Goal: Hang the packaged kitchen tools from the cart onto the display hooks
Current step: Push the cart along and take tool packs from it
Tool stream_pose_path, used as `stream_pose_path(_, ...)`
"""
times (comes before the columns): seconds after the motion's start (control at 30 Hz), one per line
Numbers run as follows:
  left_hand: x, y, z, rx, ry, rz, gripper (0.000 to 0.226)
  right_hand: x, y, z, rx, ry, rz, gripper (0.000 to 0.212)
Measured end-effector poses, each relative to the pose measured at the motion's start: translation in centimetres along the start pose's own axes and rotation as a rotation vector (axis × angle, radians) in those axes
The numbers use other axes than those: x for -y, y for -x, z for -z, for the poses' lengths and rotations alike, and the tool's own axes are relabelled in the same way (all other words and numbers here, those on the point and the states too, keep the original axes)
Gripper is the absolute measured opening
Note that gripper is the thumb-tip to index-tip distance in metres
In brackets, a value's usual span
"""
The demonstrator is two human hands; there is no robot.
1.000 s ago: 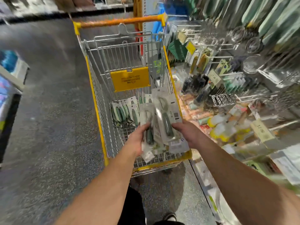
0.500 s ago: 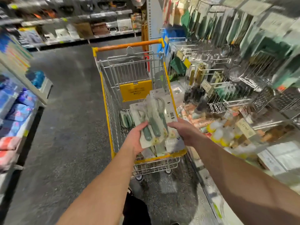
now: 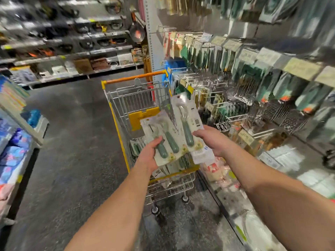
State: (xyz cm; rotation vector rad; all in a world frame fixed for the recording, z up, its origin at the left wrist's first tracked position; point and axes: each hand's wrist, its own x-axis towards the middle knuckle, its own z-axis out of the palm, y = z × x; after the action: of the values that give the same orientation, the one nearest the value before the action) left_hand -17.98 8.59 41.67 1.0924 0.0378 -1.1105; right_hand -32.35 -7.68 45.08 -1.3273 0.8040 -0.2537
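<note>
Head camera, looking down an aisle: both hands held packaged kitchen tools above the near end of the wire cart (image 3: 116,98). The left hand (image 3: 148,156) gripped a fanned stack of packs (image 3: 163,140), thumb on the front and fingers hidden behind; these were pale cards with clear blisters, each over a tool with a dull green handle. The right hand (image 3: 212,140) pinched the lower edge of a single pack (image 3: 186,120), tilted up and to the left, with a white barcode label at its bottom corner. The tools' metal heads were too blurred to identify. More packs (image 3: 136,147) lay low in the cart, mostly hidden by the held stack. At the right, display hooks (image 3: 217,104) carried hanging goods, smeared by motion; the price tags could not be read. Both forearms ran off the bottom edge.
</note>
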Motion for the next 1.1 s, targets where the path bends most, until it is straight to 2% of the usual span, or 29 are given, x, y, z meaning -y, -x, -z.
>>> stream_pose_path(0.17,1.1,4.0,-0.4,0.146,-0.002,0.016,0.016,-0.1,8.1,-1.2,-0.109,0.052,0.025,0.031)
stream_pose_path(0.27,2.6,7.1,0.5,0.234,0.035,0.043,0.02,-0.8,13.0,-1.9,-0.167,0.061,0.06,0.018)
stream_pose_path(0.33,3.9,9.1,1.0,0.258,0.018,0.073,0.027,-1.6,16.0,-2.7,-0.196,0.096,0.078,0.016)
stream_pose_path(0.5,6.8,13.5,0.8,0.273,-0.052,0.136,0.02,-3.5,23.1,-2.6,-0.275,0.113,0.059,0.018)
stream_pose_path(0.63,8.9,17.5,-2.0,0.359,-0.106,0.154,0.022,-3.8,29.0,0.6,-0.432,-0.019,0.077,0.02)
stream_pose_path(0.73,11.7,19.9,-4.9,0.426,-0.168,0.146,0.033,-4.2,33.4,2.7,-0.442,-0.015,0.109,0.02)
stream_pose_path(0.93,19.9,26.8,-11.4,0.528,-0.173,0.201,0.034,-6.7,42.5,6.8,-0.421,0.152,0.051,0.032)
stream_pose_path(1.03,25.4,31.0,-14.5,0.584,-0.155,0.227,0.039,-9.2,48.5,9.3,-0.498,0.159,0.044,0.031)
stream_pose_path(1.1,28.9,34.8,-16.3,0.589,-0.2,0.239,0.035,-10.9,52.9,11.0,-0.561,0.257,0.043,0.027)
